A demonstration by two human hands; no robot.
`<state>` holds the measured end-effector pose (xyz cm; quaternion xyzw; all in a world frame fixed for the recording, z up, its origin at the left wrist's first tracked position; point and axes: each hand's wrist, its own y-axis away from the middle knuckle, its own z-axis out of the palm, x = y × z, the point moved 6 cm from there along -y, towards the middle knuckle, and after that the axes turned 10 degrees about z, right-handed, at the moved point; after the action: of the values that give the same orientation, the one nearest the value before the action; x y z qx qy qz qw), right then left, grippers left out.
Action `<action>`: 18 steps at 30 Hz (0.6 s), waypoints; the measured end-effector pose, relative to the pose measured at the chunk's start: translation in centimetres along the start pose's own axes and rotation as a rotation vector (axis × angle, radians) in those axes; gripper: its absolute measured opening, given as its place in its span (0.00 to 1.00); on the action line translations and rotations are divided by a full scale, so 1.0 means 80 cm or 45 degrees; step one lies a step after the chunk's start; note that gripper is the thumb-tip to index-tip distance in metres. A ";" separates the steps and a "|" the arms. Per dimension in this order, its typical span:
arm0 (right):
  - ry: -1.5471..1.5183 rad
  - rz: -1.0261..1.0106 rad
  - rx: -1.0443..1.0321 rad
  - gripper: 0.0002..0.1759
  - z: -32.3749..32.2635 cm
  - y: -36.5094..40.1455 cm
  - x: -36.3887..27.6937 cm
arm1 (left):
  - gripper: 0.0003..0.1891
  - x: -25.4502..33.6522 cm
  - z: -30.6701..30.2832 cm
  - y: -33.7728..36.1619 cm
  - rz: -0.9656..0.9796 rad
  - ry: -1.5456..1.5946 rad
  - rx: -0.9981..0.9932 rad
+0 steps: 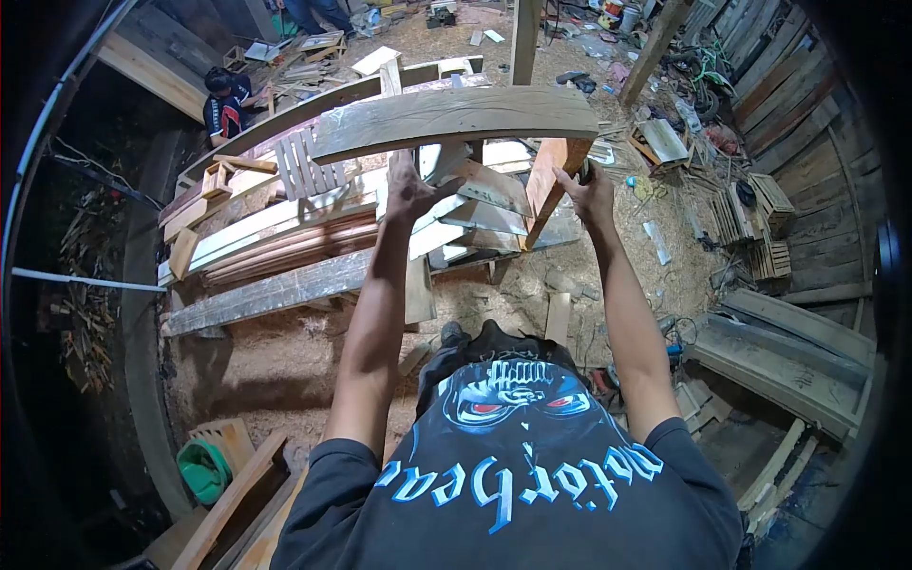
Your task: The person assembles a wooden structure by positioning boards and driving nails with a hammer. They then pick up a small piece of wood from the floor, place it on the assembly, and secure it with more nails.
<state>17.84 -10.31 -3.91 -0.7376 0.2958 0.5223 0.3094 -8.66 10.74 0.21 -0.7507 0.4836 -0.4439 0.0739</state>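
Observation:
A wide grey-brown wooden plank (456, 122) is raised in front of me, lying crosswise above the stacked lumber. At its right end an orange-brown board (551, 185) runs down and towards me, meeting the plank at a corner. My right hand (589, 198) is closed on the outer side of this board, thumb against its near edge. Below the plank's left part, my left hand (410, 193) reaches up to its lower edge, thumb stretched to the right. The plank partly hides those fingertips. Behind and under both hands lie pale boards (484, 190).
Stacked lumber (275, 271) stretches leftward at knee height. At the far left another person (226, 104) crouches. Wooden posts (655, 47) stand ahead, and crates (765, 214) sit by the right wall. A green bucket (203, 472) is behind me on the left; sawdust (247, 375) covers the floor.

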 end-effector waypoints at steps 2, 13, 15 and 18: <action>0.021 -0.003 0.033 0.24 0.001 -0.012 0.008 | 0.53 0.003 0.000 0.002 -0.025 -0.032 0.016; -0.028 0.103 -0.106 0.17 0.003 -0.029 0.010 | 0.50 0.017 -0.002 0.003 -0.035 -0.122 0.036; -0.043 0.078 -0.096 0.16 0.006 -0.028 0.007 | 0.47 0.025 -0.006 0.001 0.046 -0.075 0.076; -0.100 0.035 -0.070 0.16 0.001 -0.021 -0.005 | 0.51 0.023 -0.004 0.001 0.014 -0.053 0.030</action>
<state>18.97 -9.09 -3.32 -0.7208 0.2790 0.5629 0.2930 -8.70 9.38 1.44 -0.7562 0.4807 -0.4335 0.0953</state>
